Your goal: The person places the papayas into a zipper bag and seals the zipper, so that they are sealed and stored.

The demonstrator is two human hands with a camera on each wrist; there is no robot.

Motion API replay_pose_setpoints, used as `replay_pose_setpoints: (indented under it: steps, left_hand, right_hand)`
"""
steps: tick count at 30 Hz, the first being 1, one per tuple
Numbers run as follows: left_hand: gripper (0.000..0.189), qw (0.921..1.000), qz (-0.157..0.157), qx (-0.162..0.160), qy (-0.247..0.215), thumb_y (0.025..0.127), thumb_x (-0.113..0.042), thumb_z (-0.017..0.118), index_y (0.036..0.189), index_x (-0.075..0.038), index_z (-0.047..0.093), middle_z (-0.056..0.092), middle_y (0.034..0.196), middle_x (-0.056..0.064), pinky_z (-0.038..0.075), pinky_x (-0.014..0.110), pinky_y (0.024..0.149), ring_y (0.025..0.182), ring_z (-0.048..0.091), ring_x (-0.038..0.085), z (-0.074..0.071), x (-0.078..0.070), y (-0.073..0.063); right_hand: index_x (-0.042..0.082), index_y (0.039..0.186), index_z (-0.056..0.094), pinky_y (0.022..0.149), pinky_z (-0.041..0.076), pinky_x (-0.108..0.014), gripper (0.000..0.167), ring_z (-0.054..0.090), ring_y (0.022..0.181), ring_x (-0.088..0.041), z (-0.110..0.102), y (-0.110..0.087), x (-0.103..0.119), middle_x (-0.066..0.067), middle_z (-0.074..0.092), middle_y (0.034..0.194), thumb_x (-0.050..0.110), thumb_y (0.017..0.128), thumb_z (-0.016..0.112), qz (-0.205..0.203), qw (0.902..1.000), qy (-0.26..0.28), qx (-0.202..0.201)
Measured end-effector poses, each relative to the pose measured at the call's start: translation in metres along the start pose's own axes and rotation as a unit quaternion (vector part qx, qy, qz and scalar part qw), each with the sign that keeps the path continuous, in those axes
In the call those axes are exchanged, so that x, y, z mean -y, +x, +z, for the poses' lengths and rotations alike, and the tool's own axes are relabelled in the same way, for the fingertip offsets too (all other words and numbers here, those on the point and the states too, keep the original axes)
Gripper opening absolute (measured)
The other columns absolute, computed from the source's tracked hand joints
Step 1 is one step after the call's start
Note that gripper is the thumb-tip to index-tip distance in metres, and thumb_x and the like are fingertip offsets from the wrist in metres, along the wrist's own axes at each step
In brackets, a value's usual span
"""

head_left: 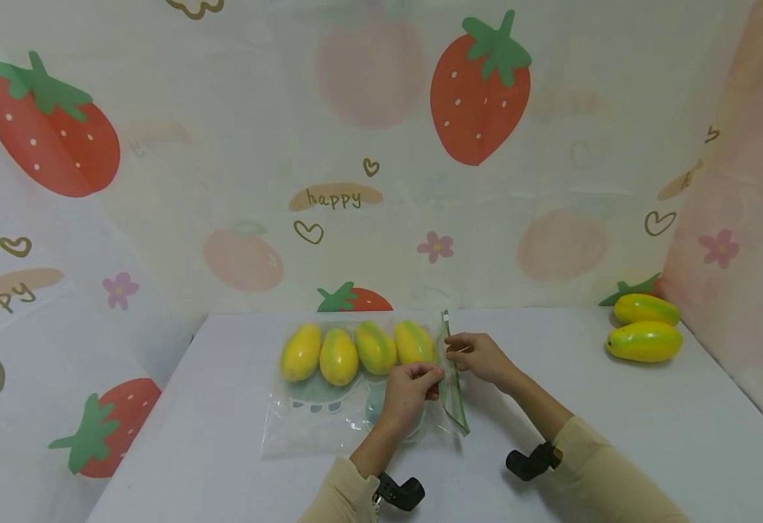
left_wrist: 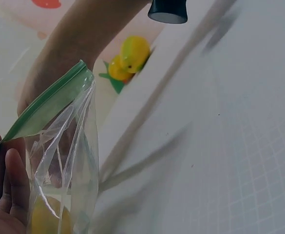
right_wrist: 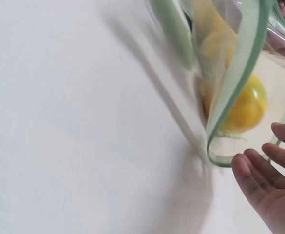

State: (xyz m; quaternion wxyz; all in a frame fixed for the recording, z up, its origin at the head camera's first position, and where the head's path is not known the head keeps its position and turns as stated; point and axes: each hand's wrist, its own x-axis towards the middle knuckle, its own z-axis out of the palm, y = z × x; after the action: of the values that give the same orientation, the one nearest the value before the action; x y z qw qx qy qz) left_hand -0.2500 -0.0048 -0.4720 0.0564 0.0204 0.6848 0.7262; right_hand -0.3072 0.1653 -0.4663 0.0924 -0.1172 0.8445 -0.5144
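Note:
A clear zip bag (head_left: 296, 432) with a green zip edge (head_left: 455, 407) lies flat on the table, its mouth toward the right. Inside, along its far side, several yellow-green, mango-like fruits (head_left: 338, 357) sit in a row. My left hand (head_left: 408, 398) reaches over the bag and pinches the near side of the green edge between thumb and fingers. On the far side of the mouth, my right hand (head_left: 482, 357) pinches the other rim with thumb and index finger. In the right wrist view the mouth gapes, showing a fruit (right_wrist: 252, 105) within.
Two more yellow-green fruits (head_left: 644, 341) lie at the table's far right corner. The white table (head_left: 198, 436) meets a printed cloth backdrop (head_left: 381, 247) behind and at the sides. A black wrist camera (head_left: 530, 463) juts out beside the right sleeve.

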Motion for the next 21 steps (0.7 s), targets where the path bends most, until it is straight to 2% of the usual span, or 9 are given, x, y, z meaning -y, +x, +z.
replay_pose_setpoints:
  steps: [6,11,21]
  left_hand:
    - [0.025,1.0,0.001,0.005,0.002,0.091,-0.009,0.066,0.1,0.014,0.068,0.064,0.072,-0.005,0.053,0.018,0.059,0.061,0.056,0.006,0.0,0.003,0.002]
    - [0.023,1.0,-0.005,0.001,0.006,0.09,-0.01,0.066,0.099,0.011,0.07,0.068,0.075,-0.002,0.055,0.019,0.06,0.061,0.057,0.007,0.0,0.004,0.002]
    - [0.024,1.0,-0.002,-0.003,0.006,0.09,-0.015,0.069,0.1,0.007,0.071,0.068,0.077,-0.001,0.056,0.02,0.062,0.063,0.059,0.007,0.0,0.002,-0.002]
  right_hand:
    - [-0.008,0.127,0.058,0.08,0.059,-0.037,0.038,0.064,0.106,-0.035,-0.014,-0.002,0.002,-0.027,0.064,0.12,0.012,0.095,0.059,-0.006,0.9998,-0.02,0.003]
    - [-0.01,0.128,0.056,0.082,0.059,-0.038,0.039,0.063,0.107,-0.038,-0.026,-0.003,0.002,-0.029,0.06,0.126,0.011,0.095,0.057,-0.012,0.9996,-0.026,0.005]
    - [-0.009,0.13,0.055,0.087,0.056,-0.046,0.041,0.064,0.105,-0.032,-0.05,-0.006,0.001,-0.027,0.061,0.125,0.015,0.096,0.058,-0.01,0.9976,-0.069,-0.007]
